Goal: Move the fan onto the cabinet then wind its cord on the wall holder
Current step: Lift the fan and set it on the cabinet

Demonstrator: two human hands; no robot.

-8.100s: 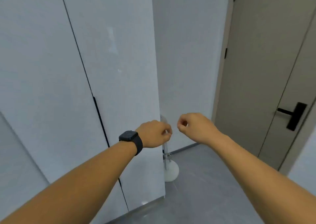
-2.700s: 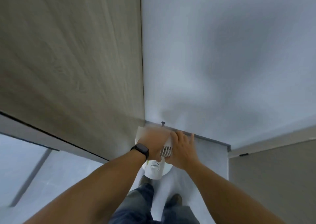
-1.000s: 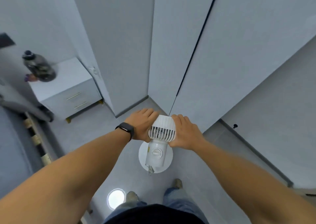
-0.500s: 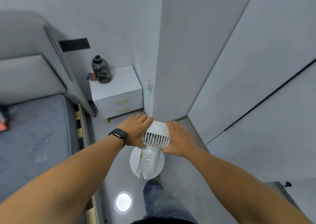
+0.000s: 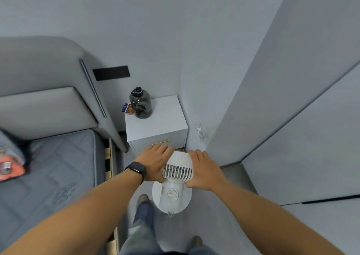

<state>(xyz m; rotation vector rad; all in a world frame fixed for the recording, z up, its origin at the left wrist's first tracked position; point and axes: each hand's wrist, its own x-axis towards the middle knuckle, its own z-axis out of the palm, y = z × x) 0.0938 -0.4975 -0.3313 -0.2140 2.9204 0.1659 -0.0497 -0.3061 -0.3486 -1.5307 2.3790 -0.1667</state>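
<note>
Head view, single frame.

Fan (image 5: 176, 178): one, white, slatted head above a body with one round dial and a round base. Carried above the floor (image 5: 224, 215), just in front of the cabinet, not resting on it.

Hands: two. Left hand (image 5: 155, 164) lies flat against the left side of the fan head, fingers extended forward; one dark watch (image 5: 137, 170) on that wrist. Right hand (image 5: 204, 170) lies flat against the right side of the head, fingers together. The two palms clamp the head between them.

Cabinet (image 5: 163, 126): one, white, bedside type, with a gold drawer handle (image 5: 160, 142) showing on its front. On its top, at the rear left corner: one dark translucent bottle (image 5: 140, 103) with a black cap, upright; just beside it, to the left, small boxes (image 5: 128, 108) in blue and red, count uncertain. The right part of the top is bare.

Wall holder (image 5: 199, 129): one, white, pronged, fixed to the wall right of the cabinet. Whether any cord is on it cannot be told.

Bed (image 5: 54, 169): one, grey quilted mattress with a padded headboard (image 5: 44, 106), left of the cabinet. One orange item (image 5: 9, 168) lies at its left edge.

Black panel (image 5: 111, 72): one, on the wall above the cabinet.

Feet: two shoes, at the bottom of the frame.
</note>
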